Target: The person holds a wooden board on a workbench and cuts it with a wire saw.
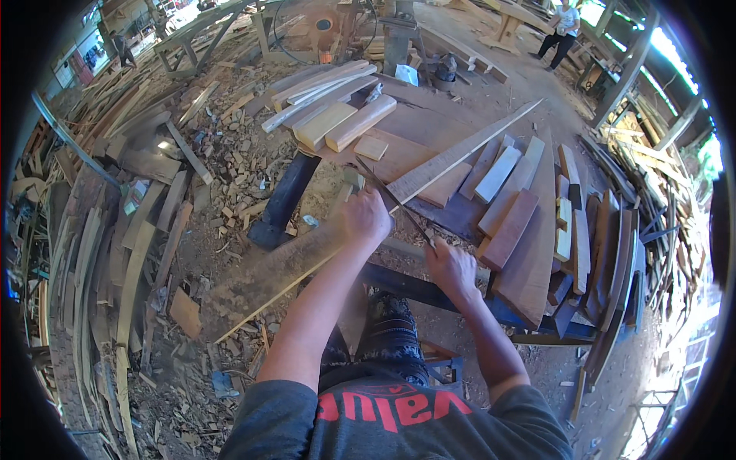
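Observation:
My left hand (368, 218) is closed on a long, pale wooden board (479, 146), which runs diagonally from near my legs toward the back right. My right hand (452, 267) grips the handle end of a long, thin dark blade (395, 199), which crosses the board just right of my left hand. Beyond them, short blocks (360, 123) and a small square piece (371, 147) rest on a worktable (414, 115). A reddish block (510, 226) and several planks (583, 253) lie to the right of my right hand.
Stacked offcuts (130, 261) and chips cover the ground at left. A dark metal post (284, 203) stands beside the table. A person (560, 34) stands at back right, another (123, 47) at far back left. More timber (667, 245) is piled along the right.

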{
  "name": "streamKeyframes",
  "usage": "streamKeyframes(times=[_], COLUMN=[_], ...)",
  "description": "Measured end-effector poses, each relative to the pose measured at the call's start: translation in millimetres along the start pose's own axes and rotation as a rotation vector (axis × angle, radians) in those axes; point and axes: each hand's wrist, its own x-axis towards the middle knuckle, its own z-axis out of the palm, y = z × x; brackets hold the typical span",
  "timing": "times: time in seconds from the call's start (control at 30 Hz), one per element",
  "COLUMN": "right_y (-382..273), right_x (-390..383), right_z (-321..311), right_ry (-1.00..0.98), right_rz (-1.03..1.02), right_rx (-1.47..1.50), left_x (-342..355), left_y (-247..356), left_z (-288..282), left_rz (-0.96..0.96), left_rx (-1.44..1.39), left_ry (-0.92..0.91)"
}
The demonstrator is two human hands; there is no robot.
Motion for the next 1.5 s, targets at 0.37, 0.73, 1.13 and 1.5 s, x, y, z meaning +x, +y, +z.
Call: streamKeyframes(times=[0.37, 0.73, 1.13, 1.5], right_y=[-21.9, 9.5, -0.9, -17.8], right_x=[47.5, -15.7, 2.6, 40.0], right_z=[12.7, -5.4, 3.9, 18.3], right_ry=[0.024, -0.022, 0.003, 0.107], right_rz=[-0.024, 0.029, -0.007, -0.034], right_rx=[0.05, 0.021, 0.017, 0.064], left_x=[2.8, -0.4, -2.6, 1.4], left_y=[3.7, 1.1, 3.6, 6.2], left_z=[9.8, -1.7, -8.2, -2.4], left_rz=[-0.006, 0.007, -0.007, 0.009], left_rx=[-0.045, -0.014, 0.021, -0.001], left_ry=[0.059, 0.068, 0.006, 0.038])
